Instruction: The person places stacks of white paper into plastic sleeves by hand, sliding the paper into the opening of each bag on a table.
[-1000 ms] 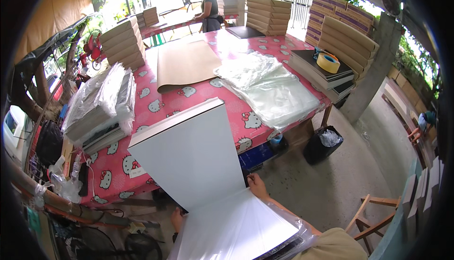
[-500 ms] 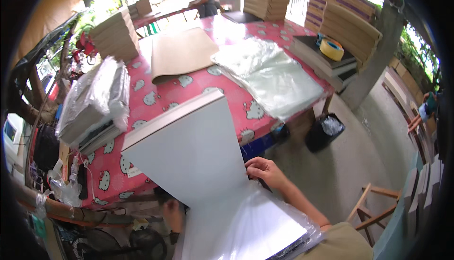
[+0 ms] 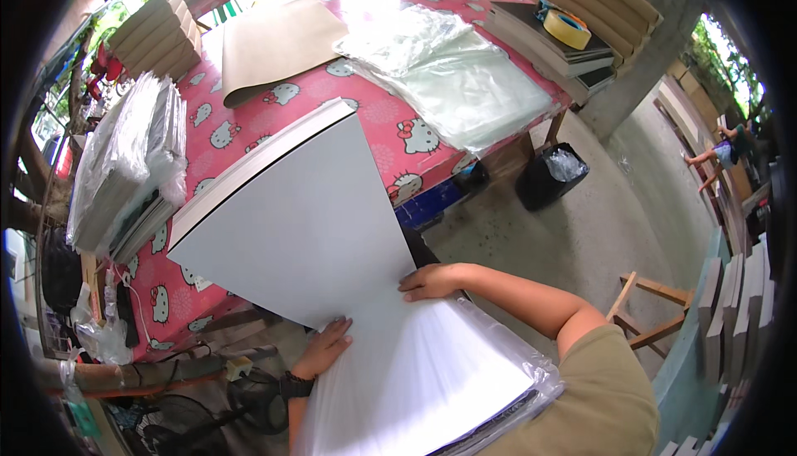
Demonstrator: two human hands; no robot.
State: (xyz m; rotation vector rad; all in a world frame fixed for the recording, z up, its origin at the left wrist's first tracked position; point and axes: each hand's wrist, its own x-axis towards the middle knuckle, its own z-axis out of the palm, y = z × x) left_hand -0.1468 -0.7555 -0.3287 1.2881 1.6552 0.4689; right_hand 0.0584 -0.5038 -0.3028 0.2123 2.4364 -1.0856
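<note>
A thick bundle of large white sheets (image 3: 290, 224) is lifted and tilted up, its far edge over the near side of the table. Below it, a lower stack of white sheets (image 3: 415, 381) lies in clear plastic wrap close to my body. My left hand (image 3: 325, 346) holds the bundle at its near lower edge, fingers curled on the paper. On the bundle's right edge, where it meets the lower stack, my right hand (image 3: 432, 280) grips it. A black watch sits on my left wrist.
The table has a pink patterned cloth (image 3: 390, 120). It carries a brown cardboard sheet (image 3: 274, 41), clear plastic bags (image 3: 448, 74), a tape roll (image 3: 567, 29) on dark boards, and plastic-wrapped paper stacks (image 3: 124, 165) at left. A black bin (image 3: 552, 178) and a wooden stool (image 3: 652, 307) stand on the concrete floor.
The view has tipped down and closer to the table. My right hand slid up onto the bundle's right edge and my left hand came into sight at its lower edge.
</note>
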